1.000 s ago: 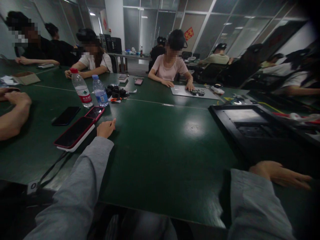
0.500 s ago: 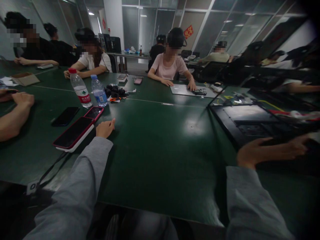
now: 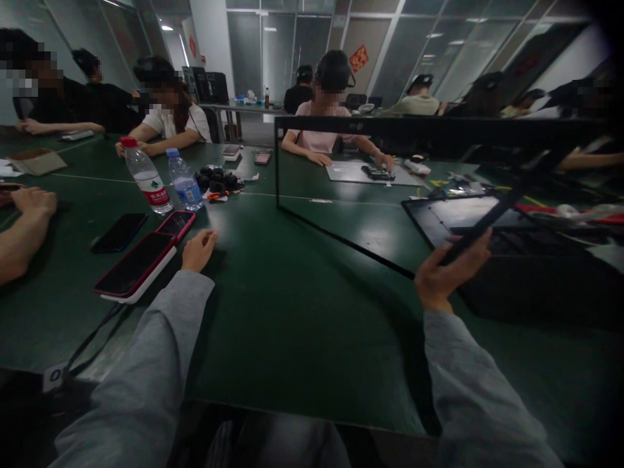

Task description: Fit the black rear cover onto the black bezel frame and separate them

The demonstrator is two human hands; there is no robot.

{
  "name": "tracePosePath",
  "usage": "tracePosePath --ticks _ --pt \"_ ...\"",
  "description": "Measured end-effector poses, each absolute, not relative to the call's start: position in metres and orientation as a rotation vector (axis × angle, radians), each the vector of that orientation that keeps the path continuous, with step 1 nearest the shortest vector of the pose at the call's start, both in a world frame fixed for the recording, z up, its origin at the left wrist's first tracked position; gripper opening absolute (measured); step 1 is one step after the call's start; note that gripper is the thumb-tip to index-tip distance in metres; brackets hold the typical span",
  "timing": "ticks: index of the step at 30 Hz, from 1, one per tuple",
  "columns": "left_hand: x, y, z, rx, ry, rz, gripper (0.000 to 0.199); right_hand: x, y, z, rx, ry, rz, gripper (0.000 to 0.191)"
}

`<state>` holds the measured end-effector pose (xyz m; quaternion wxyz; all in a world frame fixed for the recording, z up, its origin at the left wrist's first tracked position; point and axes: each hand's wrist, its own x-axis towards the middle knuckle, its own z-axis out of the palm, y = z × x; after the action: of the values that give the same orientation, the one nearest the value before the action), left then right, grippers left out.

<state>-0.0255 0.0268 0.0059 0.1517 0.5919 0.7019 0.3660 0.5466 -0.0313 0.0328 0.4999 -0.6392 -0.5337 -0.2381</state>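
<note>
My right hand (image 3: 451,273) grips a thin black rectangular screen bezel (image 3: 414,126), which is held tilted up above the right half of the table. Its middle is open, and I can see the table and a co-worker through it. Beyond my right hand lies a dark flat device part (image 3: 419,218) with a shiny grey panel. My left hand (image 3: 199,251) rests on the green tabletop with its fingers loosely curled and nothing visible in them. Close to its left is a red-edged phone (image 3: 139,263) lying on a white block.
Past the phone stand a red-capped bottle (image 3: 153,188) and a blue-capped bottle (image 3: 185,185). A dark phone (image 3: 119,233) lies at the left. Opposite, a co-worker's hands are over a grey board (image 3: 346,172). Another person's arm (image 3: 24,227) rests at the left edge.
My right hand has moved left and up, bringing the black bezel upright across the view. My left hand stays in place on the table. The view has shifted slightly.
</note>
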Motion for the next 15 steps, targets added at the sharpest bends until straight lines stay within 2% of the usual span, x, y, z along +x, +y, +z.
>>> tracePosePath --ticks 3,6,10,15 --pt "-0.013 0.03 0.0 1.692 1.836 1.272 0.065 0.543 -0.025 0.028 -1.471 -1.316 -0.588 0.068" --pt "0.003 0.029 -0.003 1.722 1.661 1.319 0.078 0.54 -0.018 0.021 -1.542 -1.295 -0.385 0.067" --pt "0.016 0.022 0.0 1.811 1.585 1.153 0.061 0.545 -0.006 0.005 -1.684 -1.291 -0.186 0.066" --pt "0.017 0.017 0.009 1.785 1.882 1.09 0.047 0.56 0.008 -0.018 -1.834 -1.418 0.064 0.061"
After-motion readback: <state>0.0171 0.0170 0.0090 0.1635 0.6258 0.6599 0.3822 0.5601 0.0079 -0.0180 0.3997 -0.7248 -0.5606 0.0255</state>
